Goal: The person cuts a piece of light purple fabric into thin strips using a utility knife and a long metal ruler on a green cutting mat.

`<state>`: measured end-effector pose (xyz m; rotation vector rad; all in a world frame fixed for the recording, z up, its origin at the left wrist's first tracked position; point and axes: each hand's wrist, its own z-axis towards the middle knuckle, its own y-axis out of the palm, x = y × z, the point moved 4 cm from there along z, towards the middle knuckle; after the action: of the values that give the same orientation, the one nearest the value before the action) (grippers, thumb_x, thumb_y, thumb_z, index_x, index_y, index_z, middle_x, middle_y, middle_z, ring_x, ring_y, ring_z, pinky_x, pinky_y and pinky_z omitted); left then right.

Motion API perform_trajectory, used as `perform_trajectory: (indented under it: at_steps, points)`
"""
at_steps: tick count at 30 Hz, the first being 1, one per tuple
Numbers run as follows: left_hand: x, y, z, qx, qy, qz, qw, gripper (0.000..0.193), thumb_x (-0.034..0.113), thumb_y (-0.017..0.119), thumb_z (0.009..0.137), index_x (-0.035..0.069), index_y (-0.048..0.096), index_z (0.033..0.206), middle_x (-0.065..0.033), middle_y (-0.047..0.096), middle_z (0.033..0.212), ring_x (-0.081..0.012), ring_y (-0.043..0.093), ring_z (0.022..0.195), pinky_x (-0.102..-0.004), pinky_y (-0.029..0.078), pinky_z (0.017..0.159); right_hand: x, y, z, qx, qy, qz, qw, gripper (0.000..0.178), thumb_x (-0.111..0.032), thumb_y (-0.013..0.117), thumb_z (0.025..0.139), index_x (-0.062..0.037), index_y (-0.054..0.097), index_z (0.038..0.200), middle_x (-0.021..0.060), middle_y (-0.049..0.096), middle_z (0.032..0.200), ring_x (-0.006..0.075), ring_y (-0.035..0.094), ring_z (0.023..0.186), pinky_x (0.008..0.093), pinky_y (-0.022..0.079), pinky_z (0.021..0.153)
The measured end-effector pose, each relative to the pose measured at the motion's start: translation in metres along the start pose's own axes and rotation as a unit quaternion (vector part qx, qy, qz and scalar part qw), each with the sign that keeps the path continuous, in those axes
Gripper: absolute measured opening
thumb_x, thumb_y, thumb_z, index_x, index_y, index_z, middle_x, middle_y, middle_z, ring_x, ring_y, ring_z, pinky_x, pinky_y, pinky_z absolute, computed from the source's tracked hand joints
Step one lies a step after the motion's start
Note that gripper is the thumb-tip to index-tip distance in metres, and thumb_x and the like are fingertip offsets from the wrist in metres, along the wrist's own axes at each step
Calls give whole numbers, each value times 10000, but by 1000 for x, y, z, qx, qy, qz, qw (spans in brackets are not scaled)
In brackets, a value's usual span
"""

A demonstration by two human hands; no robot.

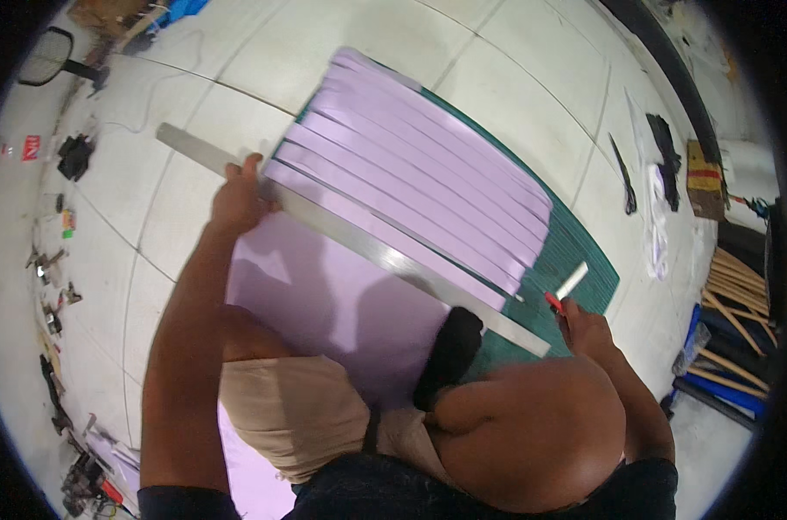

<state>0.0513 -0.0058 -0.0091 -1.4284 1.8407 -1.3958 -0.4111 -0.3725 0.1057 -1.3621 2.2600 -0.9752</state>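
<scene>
A long metal ruler (pixel 393 258) lies slantwise across lilac sheet material (pixel 324 269). My left hand (pixel 240 198) grips the ruler near its far left end, thumb on one edge and fingers over the other. Beyond the ruler, the lilac material is cut into several long parallel strips (pixel 428 165). Under them shows a green cutting mat (pixel 575 251). My right hand (pixel 584 329) is closed on a red utility knife (pixel 553 302), above the mat by the ruler's right end. The knife's blade is hard to make out. A white bar (pixel 572 282) shows right beside it.
My black-covered foot (pixel 452 351) rests by the ruler's near edge. Black scissors (pixel 624 178) and dark cloth (pixel 664 160) lie on the tiled floor at right, near wooden sticks (pixel 736 282). Small tools (pixel 51 264) and a black racket-like object (pixel 51 56) are along the left.
</scene>
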Motion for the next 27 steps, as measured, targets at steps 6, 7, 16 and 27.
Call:
perform_trajectory:
  at_steps: [6, 7, 16, 27]
  points:
    - [2, -5, -7, -24, -16, 22, 999, 774, 258, 863, 727, 189, 412, 1351, -239, 445, 1283, -438, 609, 1115, -469, 557, 927, -179, -44, 94, 66, -180, 114, 975, 268, -261, 531, 985, -82, 459, 1171, 223, 666, 903, 427, 661, 786, 531, 508, 667]
    - [3, -4, -7, -23, -12, 25, 999, 760, 255, 862, 727, 195, 419, 1342, -239, 445, 1278, -438, 610, 1112, -468, 558, 926, -209, -45, 109, 84, -217, 139, 963, 272, -269, 524, 986, -75, 460, 1166, 225, 662, 894, 431, 657, 784, 532, 508, 663]
    - [6, -7, -5, -30, -6, 16, 999, 752, 239, 847, 739, 193, 423, 1358, -245, 455, 1287, -440, 608, 1115, -470, 552, 912, -367, -66, 174, 125, -313, 172, 926, 256, -168, 449, 965, -3, 462, 1161, 234, 670, 902, 420, 673, 780, 534, 524, 676]
    - [1, -5, -6, 0, 46, 30, 998, 737, 201, 843, 731, 273, 478, 1367, -239, 467, 1228, -444, 644, 979, -465, 557, 850, -385, -73, 194, 137, -306, 213, 918, 228, -94, 470, 922, 9, 475, 1126, 235, 684, 857, 399, 696, 770, 507, 544, 655]
